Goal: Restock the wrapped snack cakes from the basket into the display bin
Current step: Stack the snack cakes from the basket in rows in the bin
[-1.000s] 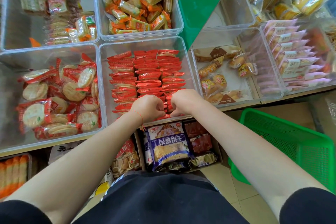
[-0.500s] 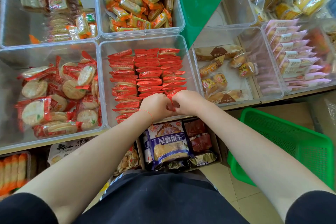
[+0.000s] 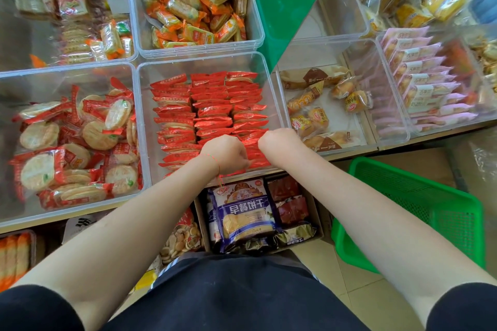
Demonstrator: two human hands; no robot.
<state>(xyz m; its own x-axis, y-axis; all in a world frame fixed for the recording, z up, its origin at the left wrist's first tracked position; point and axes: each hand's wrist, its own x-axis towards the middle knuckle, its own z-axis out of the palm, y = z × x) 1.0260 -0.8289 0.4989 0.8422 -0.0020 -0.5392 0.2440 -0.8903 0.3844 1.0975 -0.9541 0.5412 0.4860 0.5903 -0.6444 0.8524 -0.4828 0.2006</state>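
Red foil-wrapped snack cakes point(image 3: 212, 113) stand in three tight rows filling the clear plastic display bin point(image 3: 271, 80). Left hand point(image 3: 226, 154) and right hand point(image 3: 278, 141), both curled, fingers buried in the front packets; exact grip unclear. Green plastic mesh basket point(image 3: 419, 209) on the floor at right, contents not visible.

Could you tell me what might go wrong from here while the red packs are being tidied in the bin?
The left hand and right hand press among upright red packs at the clear bin's near edge; a push could topple the rows. The green basket on the floor could be kicked.
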